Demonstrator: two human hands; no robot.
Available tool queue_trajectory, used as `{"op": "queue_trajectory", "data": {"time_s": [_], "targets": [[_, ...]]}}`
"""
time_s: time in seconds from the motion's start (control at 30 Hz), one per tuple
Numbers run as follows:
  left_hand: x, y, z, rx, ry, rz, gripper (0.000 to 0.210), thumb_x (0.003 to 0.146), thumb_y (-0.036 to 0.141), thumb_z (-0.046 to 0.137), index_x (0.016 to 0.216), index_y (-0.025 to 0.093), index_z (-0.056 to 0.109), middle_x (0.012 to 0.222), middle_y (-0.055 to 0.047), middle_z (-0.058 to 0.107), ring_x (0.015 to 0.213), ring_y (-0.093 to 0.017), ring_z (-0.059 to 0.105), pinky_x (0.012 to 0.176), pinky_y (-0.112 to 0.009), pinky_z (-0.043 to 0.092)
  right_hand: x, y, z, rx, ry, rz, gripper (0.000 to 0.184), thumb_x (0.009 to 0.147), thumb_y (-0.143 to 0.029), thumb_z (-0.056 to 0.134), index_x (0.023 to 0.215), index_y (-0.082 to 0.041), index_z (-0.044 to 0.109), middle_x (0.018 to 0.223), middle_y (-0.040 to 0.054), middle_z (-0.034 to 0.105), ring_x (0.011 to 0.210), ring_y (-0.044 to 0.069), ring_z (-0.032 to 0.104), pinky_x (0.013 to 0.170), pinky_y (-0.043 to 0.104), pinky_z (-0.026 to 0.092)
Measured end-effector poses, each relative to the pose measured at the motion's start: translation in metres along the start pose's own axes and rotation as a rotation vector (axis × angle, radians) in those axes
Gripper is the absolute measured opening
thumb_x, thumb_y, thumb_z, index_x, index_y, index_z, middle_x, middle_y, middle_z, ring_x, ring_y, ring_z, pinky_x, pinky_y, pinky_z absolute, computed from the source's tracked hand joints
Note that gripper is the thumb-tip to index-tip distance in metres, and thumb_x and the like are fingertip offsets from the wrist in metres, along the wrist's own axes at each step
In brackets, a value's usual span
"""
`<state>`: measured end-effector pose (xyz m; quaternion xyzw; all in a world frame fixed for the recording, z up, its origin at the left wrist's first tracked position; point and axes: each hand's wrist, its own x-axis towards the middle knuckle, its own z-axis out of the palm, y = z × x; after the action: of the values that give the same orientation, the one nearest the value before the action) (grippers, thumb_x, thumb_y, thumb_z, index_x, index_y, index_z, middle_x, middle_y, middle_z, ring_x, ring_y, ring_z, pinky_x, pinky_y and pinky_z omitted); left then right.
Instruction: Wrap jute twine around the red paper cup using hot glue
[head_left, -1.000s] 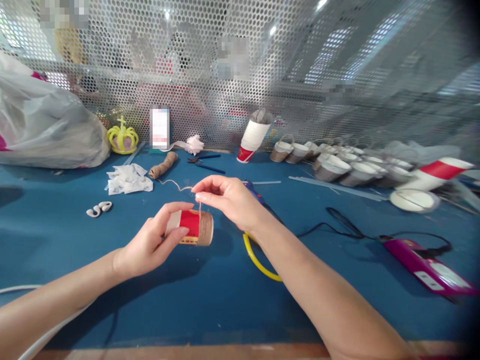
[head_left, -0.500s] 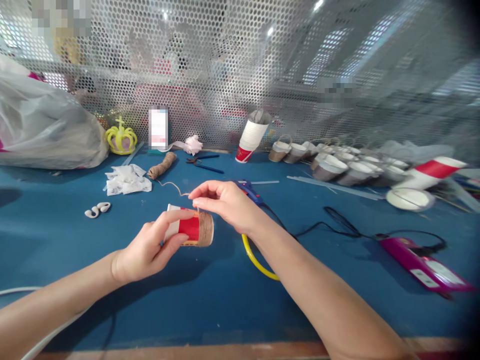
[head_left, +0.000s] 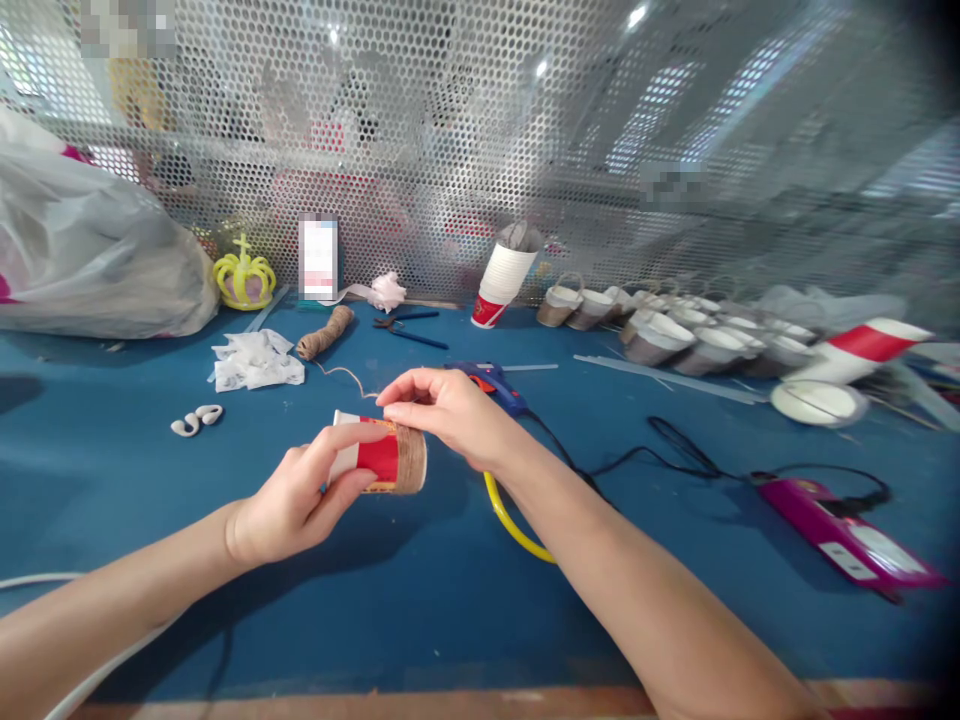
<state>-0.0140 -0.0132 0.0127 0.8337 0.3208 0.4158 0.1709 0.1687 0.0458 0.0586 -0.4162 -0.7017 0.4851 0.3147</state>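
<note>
Worked at a blue tabletop point(head_left: 300, 630) before a perforated metal screen point(head_left: 420, 120). Held a paper cup point(head_left: 379, 463) sideways above the tabletop, near its middle, with the left hand point(head_left: 289, 500) clasped around it, thumb low and forefinger along the top. Made out a red panel on the cup but could not read the small print at its lower edge. Pinched twine point(head_left: 349, 373) between thumb and forefinger of the right hand point(head_left: 454, 412), just above the cup. Saw the cup's right-hand end already wrapped in close, fibrous brown coils point(head_left: 411, 460), and followed the loose strand back to a twine bundle point(head_left: 326, 333).

Could not read the faint marks on the crumpled white packets point(head_left: 257, 360) or the blurred display of the upright phone point(head_left: 320, 262). Noted a tilted stack of white paper cups point(head_left: 508, 275), red at the bottom, with something grey and filmy in its mouth. Found small brown-wrapped cups point(head_left: 656, 340) with white rims crowded at the right, near a red-and-white cup point(head_left: 874, 345) on its side. Spotted a blue glue gun point(head_left: 495, 388) partly behind the right hand, a smooth yellow ring point(head_left: 517, 527) under the forearm, and a glossy purple power strip point(head_left: 806, 515).
</note>
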Motion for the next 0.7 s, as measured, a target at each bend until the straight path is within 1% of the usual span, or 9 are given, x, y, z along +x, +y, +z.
{"op": "queue_trajectory", "data": {"time_s": [0.13,0.23,0.3,0.33,0.4,0.5,0.53,0.6,0.7], "targets": [[0.001,0.002,-0.001,0.082,0.031,0.042,0.031,0.085,0.017,0.045,0.115,0.021,0.039,0.079,-0.001,0.062,0.055,-0.009,0.056,0.054,-0.017,0.045,0.004,0.003,-0.002,-0.019,0.056,0.034,0.012,0.069,-0.023,0.061,0.078,-0.016,0.062,0.075,0.0011,0.062,0.069,0.011,0.055,0.065,0.025,0.043],[0.002,0.003,-0.001,0.100,0.060,0.054,0.031,0.085,0.016,0.045,0.115,0.020,0.039,0.083,-0.002,0.064,0.060,-0.009,0.059,0.058,-0.017,0.047,0.005,0.002,-0.006,0.008,0.140,0.031,0.013,0.073,-0.027,0.058,0.079,-0.016,0.060,0.075,0.0011,0.061,0.070,0.011,0.055,0.062,0.024,0.042],[0.003,0.002,0.000,0.099,0.075,0.043,0.031,0.085,0.015,0.045,0.115,0.020,0.039,0.086,-0.003,0.064,0.064,-0.009,0.061,0.060,-0.016,0.048,0.002,0.000,-0.011,0.007,0.172,0.050,0.019,0.076,-0.034,0.055,0.073,-0.016,0.056,0.068,0.0000,0.057,0.064,0.011,0.053,0.057,0.023,0.041],[0.004,0.001,0.000,0.100,0.081,0.034,0.032,0.085,0.015,0.045,0.115,0.020,0.039,0.087,-0.003,0.064,0.065,-0.010,0.062,0.061,-0.016,0.048,-0.002,-0.002,-0.012,-0.001,0.163,0.069,0.024,0.078,-0.039,0.053,0.069,-0.016,0.053,0.064,-0.0006,0.055,0.061,0.010,0.052,0.054,0.023,0.040],[0.004,-0.001,0.001,0.097,0.087,0.016,0.032,0.085,0.016,0.046,0.116,0.020,0.039,0.086,-0.003,0.064,0.065,-0.010,0.062,0.061,-0.016,0.048,-0.010,-0.005,-0.014,-0.008,0.082,0.120,0.034,0.078,-0.047,0.050,0.064,-0.016,0.050,0.061,-0.0004,0.053,0.057,0.010,0.051,0.052,0.023,0.039],[0.003,-0.004,0.002,0.061,0.063,-0.001,0.032,0.085,0.016,0.046,0.116,0.020,0.038,0.085,-0.002,0.065,0.066,-0.010,0.062,0.063,-0.018,0.049,-0.023,-0.006,-0.012,0.060,-0.052,0.194,0.036,0.076,-0.051,0.052,0.068,-0.016,0.051,0.064,0.0011,0.056,0.060,0.011,0.052,0.054,0.024,0.040],[0.003,-0.004,0.002,0.037,0.041,-0.007,0.033,0.085,0.016,0.045,0.117,0.020,0.038,0.085,-0.002,0.065,0.067,-0.010,0.062,0.064,-0.018,0.049,-0.027,-0.004,-0.010,0.097,-0.060,0.202,0.034,0.075,-0.050,0.054,0.070,-0.016,0.051,0.065,0.0010,0.056,0.061,0.011,0.052,0.056,0.025,0.040],[0.003,-0.005,0.003,-0.035,0.004,-0.042,0.036,0.084,0.017,0.047,0.119,0.021,0.038,0.094,-0.004,0.065,0.074,-0.012,0.062,0.069,-0.021,0.049,-0.031,0.001,-0.006,0.160,-0.028,0.191,0.031,0.073,-0.046,0.058,0.070,-0.016,0.050,0.065,-0.0006,0.055,0.059,0.010,0.050,0.059,0.025,0.040],[0.005,-0.007,0.004,-0.258,0.003,-0.190,0.041,0.085,0.024,0.048,0.124,0.021,0.035,0.102,-0.007,0.062,0.081,-0.014,0.061,0.071,-0.024,0.049,-0.034,0.009,-0.001,0.134,0.002,0.145,0.027,0.074,-0.041,0.058,0.067,-0.017,0.047,0.061,-0.0030,0.051,0.058,0.009,0.047,0.059,0.025,0.038]]}}
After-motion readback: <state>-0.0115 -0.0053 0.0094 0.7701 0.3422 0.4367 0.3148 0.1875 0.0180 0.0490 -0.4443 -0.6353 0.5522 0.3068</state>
